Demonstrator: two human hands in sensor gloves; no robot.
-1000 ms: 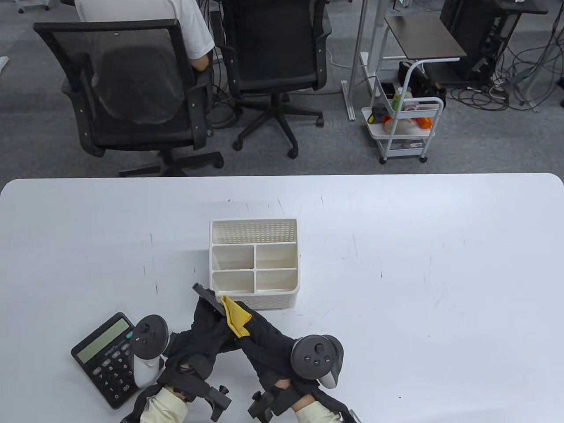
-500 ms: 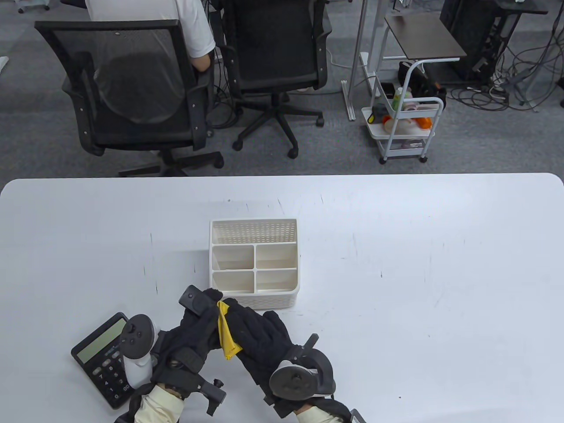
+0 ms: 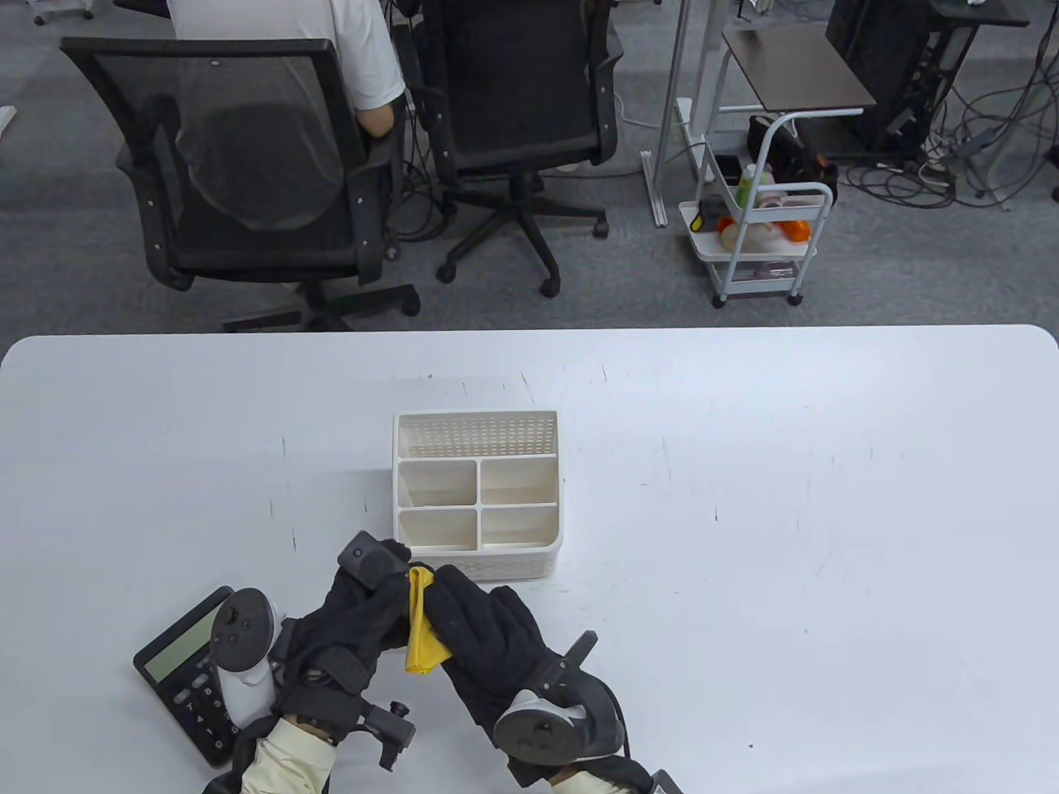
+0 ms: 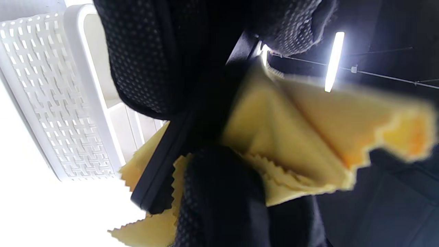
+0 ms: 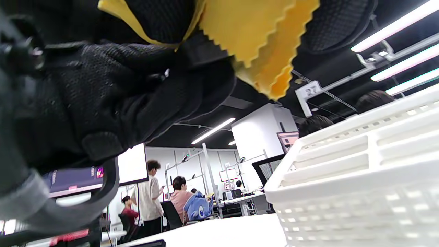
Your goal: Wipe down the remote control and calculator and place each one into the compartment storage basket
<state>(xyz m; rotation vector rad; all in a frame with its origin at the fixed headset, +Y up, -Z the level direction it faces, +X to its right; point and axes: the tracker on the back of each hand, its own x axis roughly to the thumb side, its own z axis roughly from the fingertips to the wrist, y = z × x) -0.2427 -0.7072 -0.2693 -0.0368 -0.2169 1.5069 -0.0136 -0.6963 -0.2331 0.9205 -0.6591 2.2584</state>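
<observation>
My left hand (image 3: 364,600) grips the black remote control (image 3: 370,559), whose far end sticks out just in front of the white compartment basket (image 3: 477,561). My right hand (image 3: 463,616) pinches the yellow cloth (image 3: 420,624) against the remote. In the left wrist view the dark remote edge (image 4: 161,171) runs between my gloved fingers with the cloth (image 4: 308,144) folded around it. The right wrist view shows the cloth (image 5: 253,37) hanging from my fingers above the basket (image 5: 360,178). The black calculator (image 3: 184,672) lies on the table at the lower left, partly under my left tracker.
The basket has a long back compartment (image 3: 476,436) and several smaller front ones. Office chairs (image 3: 248,174) and a white trolley (image 3: 761,240) stand beyond the table's far edge. A person sits in the left chair.
The remote has turned from edge-on to showing its flat face. My right hand rolled over and slid the cloth down along it. Both hands drifted slightly left.
</observation>
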